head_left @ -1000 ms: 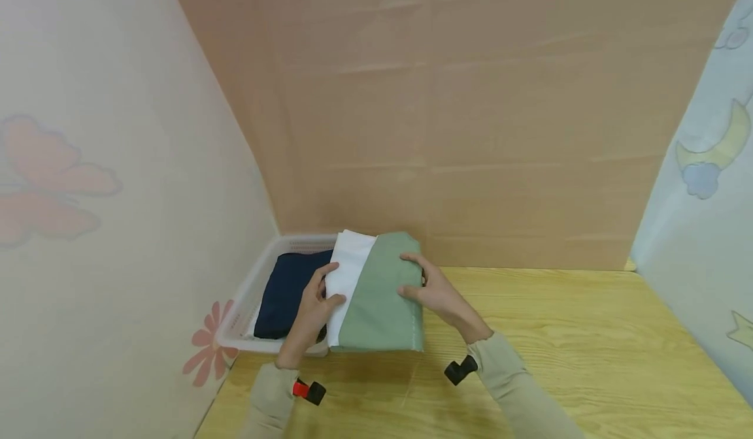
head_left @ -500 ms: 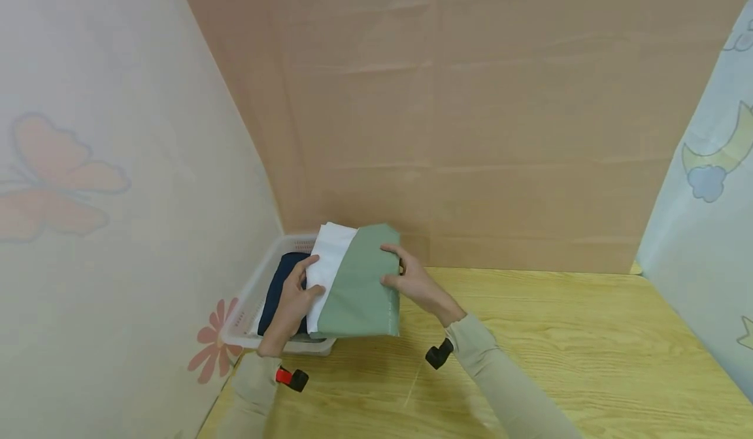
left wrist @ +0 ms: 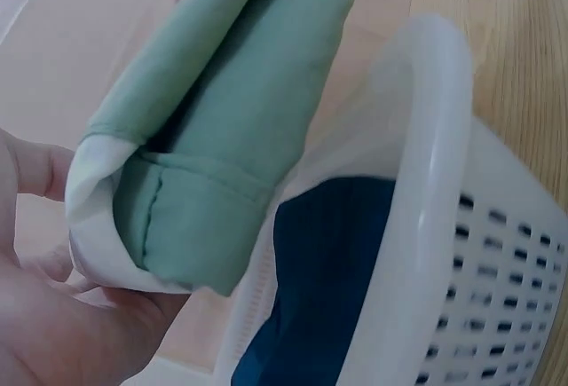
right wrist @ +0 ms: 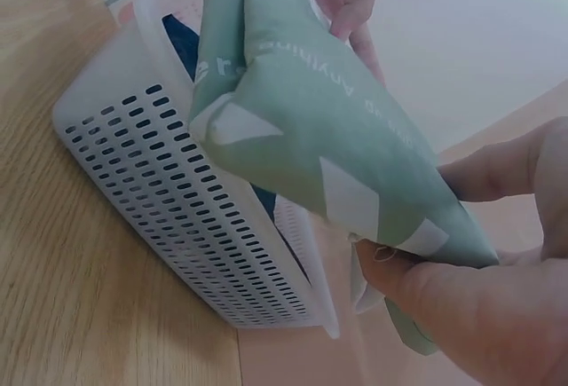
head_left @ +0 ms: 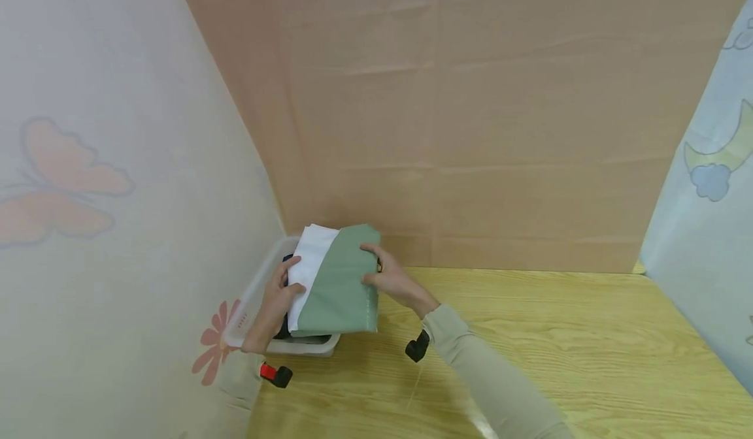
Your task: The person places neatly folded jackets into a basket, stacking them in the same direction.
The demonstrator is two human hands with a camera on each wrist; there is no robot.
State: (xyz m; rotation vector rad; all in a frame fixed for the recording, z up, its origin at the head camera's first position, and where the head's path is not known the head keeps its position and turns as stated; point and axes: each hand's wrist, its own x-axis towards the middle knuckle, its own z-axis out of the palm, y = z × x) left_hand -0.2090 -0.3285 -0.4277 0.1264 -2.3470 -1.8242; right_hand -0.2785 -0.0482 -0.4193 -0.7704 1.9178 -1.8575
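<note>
A folded green-and-white garment (head_left: 342,285) is held above the white plastic basket (head_left: 308,347). My left hand (head_left: 275,305) grips its white left edge, thumb on top. On the green right edge, my right hand (head_left: 393,281) pinches it between thumb and fingers. From the left wrist view, the garment's folded layers (left wrist: 213,164) show end-on, above and beside the basket rim. Pale lettering and white patches mark the green cloth (right wrist: 311,120) in the right wrist view. Folded dark navy cloth (left wrist: 328,262) lies inside the basket, mostly hidden by the garment in the head view.
The perforated basket stands against the left wall (head_left: 147,184), in the corner by the brown paper-covered back wall (head_left: 470,132). A wood-grain tabletop (head_left: 559,341) extends to the right. Black wrist cameras (head_left: 418,346) are strapped at both sleeves.
Both hands have carried the garment leftward, from partly beside the basket to over it. The garment now covers most of the navy cloth in the head view.
</note>
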